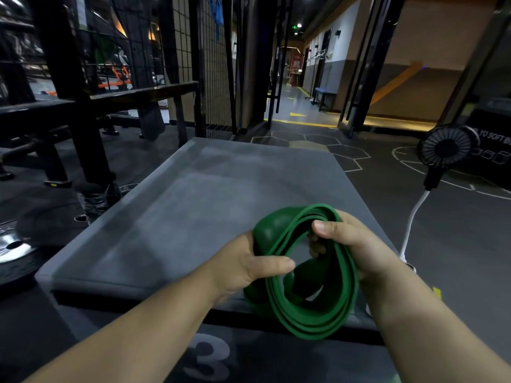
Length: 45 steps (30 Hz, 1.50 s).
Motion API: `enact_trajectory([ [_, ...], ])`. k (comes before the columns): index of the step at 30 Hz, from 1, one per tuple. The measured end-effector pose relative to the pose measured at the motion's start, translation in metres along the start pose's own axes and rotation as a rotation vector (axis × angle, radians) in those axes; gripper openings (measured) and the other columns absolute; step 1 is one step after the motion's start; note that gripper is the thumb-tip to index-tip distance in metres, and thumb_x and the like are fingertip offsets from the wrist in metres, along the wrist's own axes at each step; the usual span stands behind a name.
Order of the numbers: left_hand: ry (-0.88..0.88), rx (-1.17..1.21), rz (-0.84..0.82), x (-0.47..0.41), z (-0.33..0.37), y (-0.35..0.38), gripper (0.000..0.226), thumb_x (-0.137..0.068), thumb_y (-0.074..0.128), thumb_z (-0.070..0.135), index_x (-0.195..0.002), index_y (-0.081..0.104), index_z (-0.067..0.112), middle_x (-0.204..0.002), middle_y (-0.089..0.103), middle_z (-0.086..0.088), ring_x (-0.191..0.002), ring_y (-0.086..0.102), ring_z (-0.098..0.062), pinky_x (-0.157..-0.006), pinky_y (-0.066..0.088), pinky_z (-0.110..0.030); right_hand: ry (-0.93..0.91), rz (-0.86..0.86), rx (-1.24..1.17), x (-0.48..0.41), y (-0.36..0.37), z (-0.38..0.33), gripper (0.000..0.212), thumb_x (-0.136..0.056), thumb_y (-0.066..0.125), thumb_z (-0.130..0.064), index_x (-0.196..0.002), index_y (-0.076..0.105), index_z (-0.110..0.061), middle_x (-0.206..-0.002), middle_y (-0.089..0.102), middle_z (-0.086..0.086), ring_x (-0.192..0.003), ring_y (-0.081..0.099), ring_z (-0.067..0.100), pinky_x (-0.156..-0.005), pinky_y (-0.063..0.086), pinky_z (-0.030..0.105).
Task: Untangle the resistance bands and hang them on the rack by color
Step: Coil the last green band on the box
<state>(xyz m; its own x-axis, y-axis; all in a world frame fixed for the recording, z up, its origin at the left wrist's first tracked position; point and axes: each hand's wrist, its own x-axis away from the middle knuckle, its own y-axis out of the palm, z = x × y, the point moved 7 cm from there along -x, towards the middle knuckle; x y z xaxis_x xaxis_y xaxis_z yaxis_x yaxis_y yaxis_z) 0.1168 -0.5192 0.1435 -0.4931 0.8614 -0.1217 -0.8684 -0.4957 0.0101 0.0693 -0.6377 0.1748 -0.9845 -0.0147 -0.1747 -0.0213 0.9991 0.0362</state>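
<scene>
Over the box (193, 203), my left hand (249, 268) and right hand (351, 244) grip the coiled green band (312, 319); I'd ease loops apart slowly.

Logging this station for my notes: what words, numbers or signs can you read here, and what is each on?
"3": on the dark surface below the near edge of the grey pad.
"YO SOFT B": on the black box behind the small fan, cut off at both ends.
Green ceiling sign: too small to read.
Pale sheet on the mesh: blurred.
Green resistance band: no print visible.
</scene>
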Motion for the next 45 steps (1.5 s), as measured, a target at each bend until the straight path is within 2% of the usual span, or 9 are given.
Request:
enact_trajectory([
  [3, -0.010, -0.024, -0.090, 0.002, 0.001, -0.007, 0.052, -0.058, 0.081, 0.020, -0.106, 0.062, 0.019, -0.087, 0.073, 0.015, -0.086, 0.067, 0.001, -0.074, 0.049, -0.013, -0.009, 0.006, 0.012, 0.003, -0.003, -0.004, 0.026, -0.064, 0.067, -0.031, -0.075, 0.061, -0.008, -0.056, 0.048, -0.001, -0.045, 0.043, 0.011, -0.043, 0.035, 0.019],
  [7, -0.138, 0.024, -0.303, 0.012, -0.010, -0.012, 0.090, -0.054, 0.085, 0.059, -0.129, 0.054, 0.019, -0.124, 0.066, -0.001, -0.116, 0.061, -0.020, -0.093, 0.052, -0.034, -0.005, -0.049, 0.101, 0.002, 0.004, -0.002, 0.031, -0.068, 0.068, -0.027, -0.074, 0.051, -0.002, -0.055, 0.048, -0.001, -0.046, 0.036, 0.015, -0.045, 0.023, 0.026],
  [12, -0.121, -0.097, -0.020, 0.000, -0.005, -0.028, 0.104, -0.045, 0.073, 0.081, -0.129, 0.051, 0.026, -0.129, 0.061, 0.000, -0.123, 0.057, -0.020, -0.102, 0.046, -0.038, 0.094, -0.059, 0.140, -0.004, 0.016, 0.016, 0.027, -0.061, 0.075, -0.014, -0.078, 0.057, -0.004, -0.053, 0.052, -0.002, -0.043, 0.046, 0.008, -0.044, 0.036, 0.017],
  [18, -0.062, -0.481, 0.079, 0.005, 0.014, -0.015, 0.069, -0.061, 0.086, 0.038, -0.118, 0.048, 0.036, -0.102, 0.064, 0.012, -0.091, 0.063, 0.000, -0.080, 0.053, -0.021, 0.069, -0.053, 0.076, -0.010, 0.022, 0.012, 0.033, -0.063, 0.075, -0.023, -0.079, 0.057, 0.000, -0.053, 0.046, 0.001, -0.043, 0.042, 0.010, -0.044, 0.035, 0.018],
  [25, -0.070, -0.030, 0.259, 0.001, 0.009, -0.030, 0.045, -0.057, 0.065, 0.009, -0.101, 0.059, 0.004, -0.075, 0.061, -0.009, -0.068, 0.059, -0.020, -0.064, 0.048, -0.033, 0.057, -0.131, 0.025, -0.014, 0.033, 0.012, 0.023, -0.073, 0.067, -0.012, -0.089, 0.059, 0.001, -0.067, 0.063, -0.003, -0.061, 0.060, 0.007, -0.061, 0.045, 0.016],
  [30, -0.049, 0.009, 0.317, 0.003, 0.010, -0.039, 0.042, -0.057, 0.069, 0.011, -0.097, 0.058, 0.005, -0.067, 0.063, -0.004, -0.062, 0.061, -0.017, -0.060, 0.049, -0.029, 0.148, -0.068, 0.151, -0.007, 0.011, 0.021, 0.082, -0.050, 0.087, -0.024, -0.119, 0.050, 0.001, -0.107, 0.061, 0.017, -0.096, 0.062, 0.026, -0.090, 0.050, 0.044],
  [35, 0.045, 0.003, 0.290, 0.006, 0.019, -0.041, 0.031, -0.065, 0.061, 0.011, -0.095, 0.058, 0.003, -0.055, 0.053, -0.004, -0.053, 0.052, -0.015, -0.052, 0.043, -0.024, 0.154, -0.102, 0.217, -0.001, 0.013, 0.022, 0.066, -0.056, 0.079, -0.023, -0.101, 0.051, 0.016, -0.074, 0.056, 0.004, -0.068, 0.057, 0.016, -0.065, 0.046, 0.027],
  [40, 0.058, 0.005, 0.243, 0.006, 0.021, -0.034, 0.025, -0.068, 0.061, 0.012, -0.093, 0.062, 0.006, -0.055, 0.053, -0.004, -0.050, 0.051, -0.015, -0.048, 0.042, -0.022, 0.027, -0.154, -0.062, -0.003, 0.026, 0.008, 0.043, -0.067, 0.071, -0.019, -0.098, 0.058, 0.008, -0.074, 0.060, 0.001, -0.063, 0.057, 0.008, -0.060, 0.045, 0.017],
  [45, 0.012, -0.042, 0.144, 0.006, 0.015, -0.035, 0.044, -0.061, 0.074, 0.016, -0.104, 0.063, 0.010, -0.073, 0.064, -0.003, -0.067, 0.062, -0.015, -0.062, 0.051, -0.024, 0.070, -0.131, -0.058, -0.003, 0.025, 0.013, 0.084, -0.058, 0.087, -0.039, -0.105, 0.049, 0.019, -0.067, 0.054, 0.009, -0.057, 0.052, 0.014, -0.055, 0.042, 0.022],
])
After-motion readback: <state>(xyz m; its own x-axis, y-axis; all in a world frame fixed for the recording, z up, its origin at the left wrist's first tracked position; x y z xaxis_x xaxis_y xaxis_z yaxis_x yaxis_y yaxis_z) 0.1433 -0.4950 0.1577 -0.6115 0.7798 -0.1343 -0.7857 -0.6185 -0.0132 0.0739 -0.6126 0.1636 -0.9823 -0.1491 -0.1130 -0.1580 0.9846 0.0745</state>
